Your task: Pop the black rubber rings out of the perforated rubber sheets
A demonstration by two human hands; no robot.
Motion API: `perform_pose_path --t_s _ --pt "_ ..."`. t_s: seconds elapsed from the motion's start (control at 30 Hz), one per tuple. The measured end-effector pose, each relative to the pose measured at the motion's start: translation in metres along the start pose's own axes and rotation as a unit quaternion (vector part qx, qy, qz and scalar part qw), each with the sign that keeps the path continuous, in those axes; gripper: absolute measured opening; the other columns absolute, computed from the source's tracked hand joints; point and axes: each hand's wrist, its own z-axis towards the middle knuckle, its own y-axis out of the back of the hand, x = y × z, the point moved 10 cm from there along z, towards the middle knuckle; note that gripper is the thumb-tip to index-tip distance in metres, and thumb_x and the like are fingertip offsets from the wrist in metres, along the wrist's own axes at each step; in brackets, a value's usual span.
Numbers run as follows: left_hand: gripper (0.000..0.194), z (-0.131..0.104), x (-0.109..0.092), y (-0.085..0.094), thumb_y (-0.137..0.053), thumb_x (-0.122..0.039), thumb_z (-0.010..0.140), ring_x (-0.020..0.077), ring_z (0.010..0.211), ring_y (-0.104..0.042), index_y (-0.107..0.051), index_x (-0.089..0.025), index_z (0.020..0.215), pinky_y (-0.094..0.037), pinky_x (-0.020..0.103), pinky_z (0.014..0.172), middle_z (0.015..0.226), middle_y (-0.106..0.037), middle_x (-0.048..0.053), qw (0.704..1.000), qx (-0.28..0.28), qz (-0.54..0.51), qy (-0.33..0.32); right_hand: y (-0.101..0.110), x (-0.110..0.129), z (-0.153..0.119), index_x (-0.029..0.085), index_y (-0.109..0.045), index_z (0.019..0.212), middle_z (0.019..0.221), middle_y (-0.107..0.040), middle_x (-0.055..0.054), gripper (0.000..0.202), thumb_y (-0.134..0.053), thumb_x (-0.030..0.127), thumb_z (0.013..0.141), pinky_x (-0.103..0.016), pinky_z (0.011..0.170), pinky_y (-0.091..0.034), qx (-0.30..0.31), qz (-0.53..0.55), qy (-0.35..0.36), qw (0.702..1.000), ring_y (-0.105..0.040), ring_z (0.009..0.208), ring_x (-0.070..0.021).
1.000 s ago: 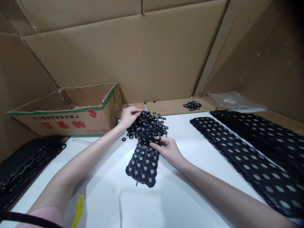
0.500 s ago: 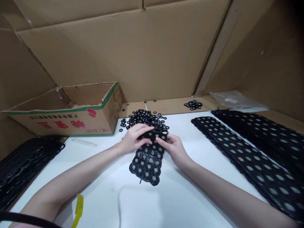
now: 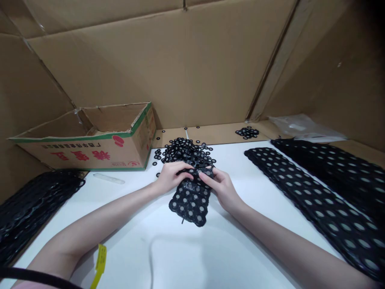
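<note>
As the left hand [image 3: 171,176] and right hand [image 3: 224,190] pinch the sheet [image 3: 191,204], likely to steady it, rings [image 3: 179,148] lie heaped just beyond.

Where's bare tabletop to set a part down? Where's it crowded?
Bare white table shows between the forearms, nearer than the short dotted strip, and between the right hand and the long dotted strips at right. Crowded: the ring pile just beyond the hands, and far left, with carton and black stack.
</note>
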Motion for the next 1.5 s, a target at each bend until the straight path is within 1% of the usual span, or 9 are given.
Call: perform_pose_path --t_s 0.3,0.43,0.6,0.87,1.03,1.23,1.37,1.43,1.5 --pt "0.013 -0.001 0.013 -0.003 -0.060 -0.009 0.078 0.0157 0.068 -0.066 -0.070 -0.017 0.077 -0.049 0.025 0.066 0.074 -0.072 0.002 0.995 -0.019 -0.043 0.090 -0.001 0.003 0.001 0.017 -0.063 0.084 0.085 -0.066 -0.005 0.032 -0.074 0.044 0.070 -0.033 0.071 -0.048 -0.006 -0.113 0.038 0.993 -0.059 0.079 -0.0200" --pt "0.009 0.005 0.004 0.000 -0.067 -0.018 0.079 0.0180 0.081 -0.065 -0.071 -0.017 0.086 -0.051 0.029 0.076 0.087 -0.071 0.005 0.998 -0.011 -0.050 0.048 0.003 0.001 0.002 0.016 -0.063 0.080 0.080 -0.064 -0.004 0.030 -0.074 0.043 0.070 -0.032 0.069 -0.046 -0.020 -0.114 0.040 0.992 -0.057 0.076 -0.0187" --pt "0.032 0.010 -0.013 0.021 -0.076 -0.030 0.073 0.0230 0.102 -0.056 -0.070 -0.020 0.102 -0.046 0.039 0.091 0.106 -0.060 0.010 0.997 -0.064 0.027 -0.031 0.003 0.000 0.003 0.017 -0.062 0.078 0.077 -0.062 -0.002 0.029 -0.073 0.043 0.071 -0.030 0.066 -0.044 -0.016 -0.113 0.045 0.992 -0.055 0.073 -0.0173" --pt "0.008 0.013 -0.024 0.016 -0.071 -0.028 0.079 0.0173 0.073 -0.056 -0.073 -0.020 0.078 -0.042 0.033 0.071 0.073 -0.066 0.003 0.995 -0.038 0.056 -0.067 0.003 0.002 0.001 0.017 -0.061 0.076 0.073 -0.061 -0.002 0.029 -0.072 0.044 0.070 -0.029 0.060 -0.043 -0.019 -0.159 0.047 0.986 -0.053 0.067 -0.0163" --pt "0.014 0.017 0.010 0.018 -0.073 -0.029 0.074 0.0138 0.061 -0.056 -0.072 -0.018 0.065 -0.041 0.027 0.059 0.062 -0.064 0.002 0.989 -0.053 -0.099 0.095 0.000 0.003 0.002 0.018 -0.061 0.074 0.073 -0.062 -0.002 0.027 -0.072 0.042 0.070 -0.030 0.062 -0.044 -0.021 -0.157 0.046 0.986 -0.054 0.068 -0.0171" --pt "0.015 0.011 0.053 0.014 -0.080 -0.025 0.055 0.0120 0.058 -0.056 -0.070 -0.015 0.061 -0.043 0.025 0.058 0.063 -0.067 0.001 0.900 -0.139 -0.317 0.265 -0.003 0.002 0.005 0.017 -0.059 0.072 0.073 -0.061 -0.002 0.027 -0.072 0.041 0.070 -0.029 0.062 -0.044 -0.021 -0.122 0.054 0.991 -0.055 0.070 -0.0172" --pt "0.015 0.019 0.069 0.027 -0.077 -0.024 0.057 0.0119 0.061 -0.058 -0.068 -0.014 0.062 -0.045 0.025 0.062 0.065 -0.067 0.001 0.877 -0.205 -0.338 0.272 -0.002 0.001 0.005 0.017 -0.058 0.071 0.071 -0.060 -0.002 0.027 -0.072 0.040 0.070 -0.029 0.062 -0.043 -0.023 -0.113 0.048 0.992 -0.054 0.068 -0.0164" --pt "0.015 0.026 0.077 0.051 -0.074 -0.027 0.061 0.0117 0.060 -0.057 -0.067 -0.014 0.064 -0.045 0.025 0.061 0.064 -0.066 0.001 0.879 -0.269 -0.302 0.252 -0.004 0.001 0.004 0.017 -0.057 0.069 0.069 -0.060 -0.001 0.026 -0.072 0.039 0.069 -0.029 0.061 -0.043 -0.017 -0.119 0.044 0.992 -0.054 0.067 -0.0162" --pt "0.014 0.038 0.077 0.075 -0.071 -0.028 0.067 0.0126 0.064 -0.059 -0.068 -0.015 0.070 -0.046 0.025 0.064 0.067 -0.067 0.002 0.904 -0.299 -0.231 0.199 -0.005 0.000 0.003 0.017 -0.057 0.068 0.068 -0.059 -0.001 0.026 -0.072 0.038 0.069 -0.029 0.061 -0.043 -0.012 -0.129 0.043 0.991 -0.053 0.066 -0.0162"
